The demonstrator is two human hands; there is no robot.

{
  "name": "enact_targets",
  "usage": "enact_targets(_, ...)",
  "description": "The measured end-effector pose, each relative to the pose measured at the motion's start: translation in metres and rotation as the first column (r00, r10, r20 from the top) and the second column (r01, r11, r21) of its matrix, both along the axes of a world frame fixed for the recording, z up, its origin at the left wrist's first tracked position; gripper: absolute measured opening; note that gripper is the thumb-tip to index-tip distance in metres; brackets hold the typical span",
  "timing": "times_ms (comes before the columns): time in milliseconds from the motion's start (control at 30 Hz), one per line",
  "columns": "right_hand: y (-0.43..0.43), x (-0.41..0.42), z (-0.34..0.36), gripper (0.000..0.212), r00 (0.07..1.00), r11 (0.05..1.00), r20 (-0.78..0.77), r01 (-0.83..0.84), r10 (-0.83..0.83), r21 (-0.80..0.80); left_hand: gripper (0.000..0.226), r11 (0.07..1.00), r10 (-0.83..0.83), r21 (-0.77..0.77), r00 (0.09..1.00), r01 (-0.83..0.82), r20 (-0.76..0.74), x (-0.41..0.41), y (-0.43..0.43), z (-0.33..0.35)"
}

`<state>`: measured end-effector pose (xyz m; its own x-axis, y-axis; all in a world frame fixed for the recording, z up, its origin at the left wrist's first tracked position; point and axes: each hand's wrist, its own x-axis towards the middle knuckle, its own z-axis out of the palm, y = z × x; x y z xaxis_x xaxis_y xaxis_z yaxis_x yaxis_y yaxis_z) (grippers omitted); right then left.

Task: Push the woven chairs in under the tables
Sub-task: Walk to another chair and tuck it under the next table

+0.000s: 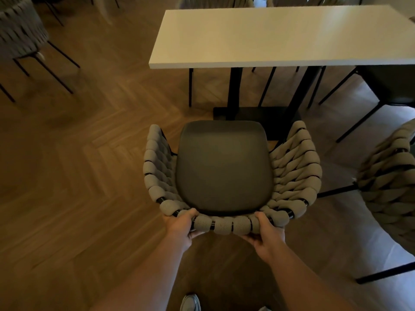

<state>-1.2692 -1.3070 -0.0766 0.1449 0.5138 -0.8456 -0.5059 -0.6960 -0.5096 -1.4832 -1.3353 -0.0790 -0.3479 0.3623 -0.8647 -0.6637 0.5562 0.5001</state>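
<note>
With left hand (pixel 182 225) and right hand (pixel 267 232) both clamped on the grey rope-woven chair (pixel 224 167) backrest, I'd push straight, centred toward the white rectangular table (pixel 280 34), keeping armrests clear of its black pedestal (pixel 234 90).

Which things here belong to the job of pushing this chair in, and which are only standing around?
Belong to the job:
- woven chair, gripped at the back rim
- left hand and right hand, both holding that rim
- white table, not yet over the seat

Only standing around:
- chair at far left
- chair at right edge
- shoe
</note>
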Motion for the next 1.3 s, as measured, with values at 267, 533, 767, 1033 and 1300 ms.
enact_targets(267, 0.011, -0.014, -0.002, 0.055, 1.0, 1.0, 0.003, 0.02, -0.02, 0.008, 0.059, 0.999, 0.027, 0.045, 0.999, -0.026, -0.028, -0.017, 0.011, -0.005)
enact_targets(533, 0.023, -0.025, 0.0, 0.058, 1.0, 1.0, -0.016, 0.0, 0.001, 0.019, 0.074, 0.996, 0.003, 0.086, 1.0, -0.003, 0.001, -0.03, 0.019, -0.006)
enact_targets(767, 0.019, -0.019, 0.009, 0.058, 0.998, 0.999, -0.046, 0.032, -0.032, -0.011, 0.085, 0.991, 0.061, 0.113, 0.997, -0.066, 0.052, -0.04, 0.01, 0.0)
enact_targets(1033, 0.025, -0.02, 0.007, 0.052, 0.996, 0.999, 0.086, -0.032, 0.033, -0.013, 0.04, 0.989, -0.146, 0.011, 0.989, 0.145, 0.031, -0.032, 0.02, 0.003)
enact_targets(1300, 0.052, -0.024, 0.005, 0.049, 0.994, 0.999, 0.102, -0.051, 0.05, 0.009, 0.028, 0.987, -0.159, 0.022, 0.987, 0.158, 0.014, -0.039, 0.043, -0.001)
